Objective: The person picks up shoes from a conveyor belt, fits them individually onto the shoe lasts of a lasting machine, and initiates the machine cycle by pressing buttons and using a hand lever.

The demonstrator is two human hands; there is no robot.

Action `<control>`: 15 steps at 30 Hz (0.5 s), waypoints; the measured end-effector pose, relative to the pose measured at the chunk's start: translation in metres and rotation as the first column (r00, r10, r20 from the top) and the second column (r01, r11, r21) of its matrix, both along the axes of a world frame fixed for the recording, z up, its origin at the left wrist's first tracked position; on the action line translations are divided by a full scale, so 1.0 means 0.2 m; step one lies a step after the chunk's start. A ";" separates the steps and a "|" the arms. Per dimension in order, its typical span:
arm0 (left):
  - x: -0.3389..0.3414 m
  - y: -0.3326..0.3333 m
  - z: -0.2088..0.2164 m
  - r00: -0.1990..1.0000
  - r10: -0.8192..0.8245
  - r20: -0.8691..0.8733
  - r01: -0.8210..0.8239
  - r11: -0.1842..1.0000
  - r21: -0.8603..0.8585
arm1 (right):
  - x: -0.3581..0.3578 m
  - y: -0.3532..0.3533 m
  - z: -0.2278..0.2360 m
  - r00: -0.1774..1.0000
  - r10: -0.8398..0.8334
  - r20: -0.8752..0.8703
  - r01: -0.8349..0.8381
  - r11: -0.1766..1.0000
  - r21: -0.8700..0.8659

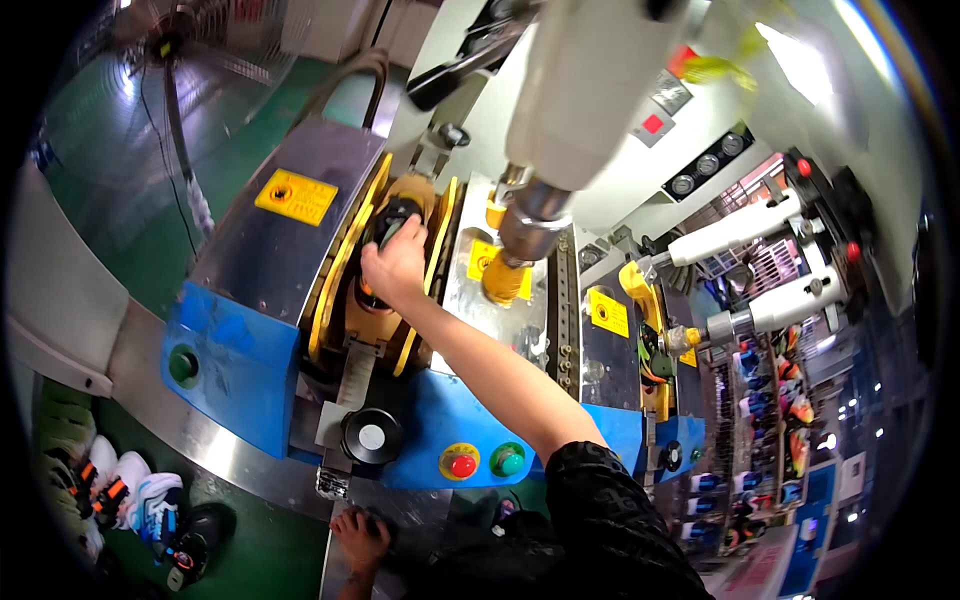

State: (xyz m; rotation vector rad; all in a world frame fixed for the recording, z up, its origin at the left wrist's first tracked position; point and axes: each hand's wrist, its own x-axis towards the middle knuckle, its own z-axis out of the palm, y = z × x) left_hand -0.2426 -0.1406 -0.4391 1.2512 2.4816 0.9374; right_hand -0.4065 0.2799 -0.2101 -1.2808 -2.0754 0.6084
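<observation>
My right hand reaches across the machine and grips a black shoe with orange accents. The shoe sits lengthwise in the press bay, on a tan pad, between two upright yellow side plates. My hand and the shoe's dark upper hide its opening. Down by the machine's front edge, my left hand hangs with its fingers loosely apart and nothing in them. It is below a black round knob.
On the blue front panel sit a red button and a green button. A thick press cylinder hangs right of the bay. Farther right, another station holds a colourful shoe. Several shoes stand at lower left; a fan is behind.
</observation>
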 end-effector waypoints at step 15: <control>0.43 -0.02 0.23 0.841 0.328 0.430 -0.412 0.904 0.116 | 1.60 -1.06 0.21 0.657 0.565 0.499 -0.613 0.786 -0.082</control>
